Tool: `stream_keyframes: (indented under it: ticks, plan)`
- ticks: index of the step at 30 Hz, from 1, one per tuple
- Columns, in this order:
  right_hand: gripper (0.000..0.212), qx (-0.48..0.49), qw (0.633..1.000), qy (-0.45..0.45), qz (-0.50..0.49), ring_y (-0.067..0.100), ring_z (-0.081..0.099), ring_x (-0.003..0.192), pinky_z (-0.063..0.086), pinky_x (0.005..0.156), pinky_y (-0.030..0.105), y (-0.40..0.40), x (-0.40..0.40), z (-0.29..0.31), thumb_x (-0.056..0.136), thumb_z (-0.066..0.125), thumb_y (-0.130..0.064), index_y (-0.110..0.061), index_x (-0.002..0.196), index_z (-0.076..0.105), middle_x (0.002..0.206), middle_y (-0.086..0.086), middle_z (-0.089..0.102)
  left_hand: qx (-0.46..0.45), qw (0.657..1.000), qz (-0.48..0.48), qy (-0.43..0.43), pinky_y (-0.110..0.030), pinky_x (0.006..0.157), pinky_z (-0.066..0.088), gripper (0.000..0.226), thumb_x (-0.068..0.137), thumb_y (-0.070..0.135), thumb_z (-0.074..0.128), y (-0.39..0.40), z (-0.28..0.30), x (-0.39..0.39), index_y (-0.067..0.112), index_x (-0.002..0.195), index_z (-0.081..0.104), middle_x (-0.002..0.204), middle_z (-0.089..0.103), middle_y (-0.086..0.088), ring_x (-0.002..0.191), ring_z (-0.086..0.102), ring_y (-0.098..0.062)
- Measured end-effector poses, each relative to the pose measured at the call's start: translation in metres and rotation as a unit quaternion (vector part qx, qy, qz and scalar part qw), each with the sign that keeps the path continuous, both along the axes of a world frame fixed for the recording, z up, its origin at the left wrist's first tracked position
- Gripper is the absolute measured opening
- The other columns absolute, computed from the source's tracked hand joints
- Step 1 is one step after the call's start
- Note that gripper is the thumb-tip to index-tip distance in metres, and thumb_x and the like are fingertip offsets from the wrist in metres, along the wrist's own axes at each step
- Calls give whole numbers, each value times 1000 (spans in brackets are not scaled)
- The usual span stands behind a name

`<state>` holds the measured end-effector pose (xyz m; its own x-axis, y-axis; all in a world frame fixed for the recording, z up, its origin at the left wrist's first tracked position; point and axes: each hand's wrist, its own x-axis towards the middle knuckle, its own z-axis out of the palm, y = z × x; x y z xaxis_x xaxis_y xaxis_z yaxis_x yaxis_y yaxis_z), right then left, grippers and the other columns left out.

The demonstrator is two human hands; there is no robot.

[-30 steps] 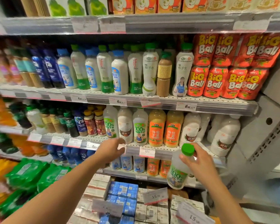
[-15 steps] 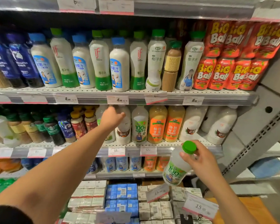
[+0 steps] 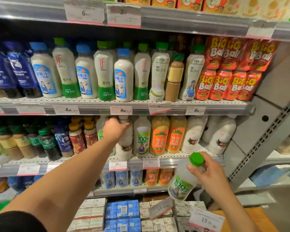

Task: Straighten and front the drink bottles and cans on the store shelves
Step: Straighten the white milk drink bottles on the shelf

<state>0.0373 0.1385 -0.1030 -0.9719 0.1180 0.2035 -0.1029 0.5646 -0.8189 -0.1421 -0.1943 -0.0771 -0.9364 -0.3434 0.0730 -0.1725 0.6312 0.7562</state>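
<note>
My right hand (image 3: 209, 174) holds a green-capped 100% coconut water bottle (image 3: 182, 183) by its neck, tilted, out in front of the shelves at the lower right. My left hand (image 3: 115, 129) reaches into the middle shelf (image 3: 174, 160) and grips the upper part of a white coconut milk bottle (image 3: 125, 146) standing at the shelf front. To its right stand another 100% coconut water bottle (image 3: 141, 139) and two orange-labelled juice bottles (image 3: 167, 136). My forearm hides part of a bottle to the left of the gripped one.
The upper shelf (image 3: 97, 106) carries white coconut drinks, dark blue bottles and red Big Ball packs (image 3: 228, 71). Small coffee bottles (image 3: 47, 143) fill the middle shelf's left. Stacked cartons (image 3: 122, 213) and price signs lie below. A grey upright (image 3: 264, 144) bounds the right.
My left hand has moved right and deeper into the middle shelf and closed around the white coconut milk bottle. My right hand still holds its bottle in about the same place.
</note>
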Motion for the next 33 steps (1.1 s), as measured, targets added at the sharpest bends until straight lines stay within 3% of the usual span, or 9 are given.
stream_keyframes:
  ticks: [5,10,15,19,23,25,27,29,33]
  plan:
    - [23,0,1000,-1,23,11,66,97,55,86,47,-19,-6,-4,86,80,-30,-29,104,65,97,-13,71,-50,998,-35,-18,-41,80,59,57,74,56,70,4,8,14,15,113,64,105,68,-7,91,65,-28]
    - [23,2,999,4,35,10,66,96,55,85,45,-34,-6,-10,86,79,-32,-31,104,64,97,-16,71,-83,993,-86,-21,-41,78,58,55,74,59,63,5,6,29,21,113,56,102,67,-4,91,64,-28]
    - [23,3,999,2,49,-1,63,89,50,78,32,-48,-1,-9,86,80,-27,-36,99,62,95,-24,69,-96,990,-88,54,-40,72,56,41,86,63,55,2,-7,42,25,100,56,94,70,-2,89,63,-28]
    - [22,4,999,-6,51,0,63,88,53,80,36,-50,1,-11,86,80,-32,-35,100,62,94,-23,69,-49,983,-112,138,-40,80,46,38,85,65,62,-3,-18,68,29,97,65,91,68,9,105,47,-20]
    - [23,-3,999,-12,52,-2,63,89,55,84,39,-52,-2,-9,86,80,-32,-34,101,63,97,-24,69,72,971,-79,211,-47,100,46,28,85,50,72,-13,-13,102,35,106,64,110,52,21,120,40,-13]
    - [24,-5,999,-13,51,-4,63,92,54,85,37,-54,-6,-8,86,80,-31,-37,102,63,99,-26,68,91,964,-76,236,-50,111,39,36,85,49,74,-27,2,109,40,117,59,123,45,27,131,36,-14]
    - [28,-8,999,-15,50,-8,62,95,53,87,35,-59,-10,-7,85,81,-30,-40,104,62,100,-31,67,50,958,-94,267,-46,116,25,38,82,57,70,-45,19,110,41,115,61,146,42,24,144,25,-14]
    - [29,-5,999,-14,51,-7,62,98,52,90,35,-67,-17,-5,85,81,-32,-41,105,62,100,-31,68,-9,956,-115,271,-42,117,13,44,77,65,64,-62,33,106,28,101,69,161,33,13,153,12,-17]
    - [28,5,998,-4,59,3,61,103,52,91,39,-88,-35,0,86,79,-35,-38,108,62,105,-18,69,-79,957,-124,248,-54,120,11,56,75,71,61,-90,43,94,20,96,70,166,24,4,155,3,-27]
